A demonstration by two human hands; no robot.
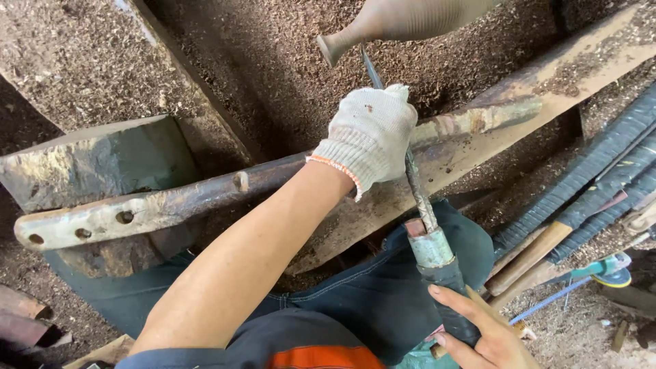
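My gloved left hand (pixel 370 137) is clamped round the steel shaft of the turning chisel (pixel 418 195), pressing it down onto the long metal tool rest (pixel 157 205) so the blade has a firm pivot near the rest's far end. My bare right hand (pixel 482 331) closes its fingers on the chisel's black-wrapped handle, low by my lap, to steer the angle. The tip reaches up to the narrow neck of the wooden workpiece (pixel 396 20) above the sawdust. My left forearm stretches forward, wrist bent down.
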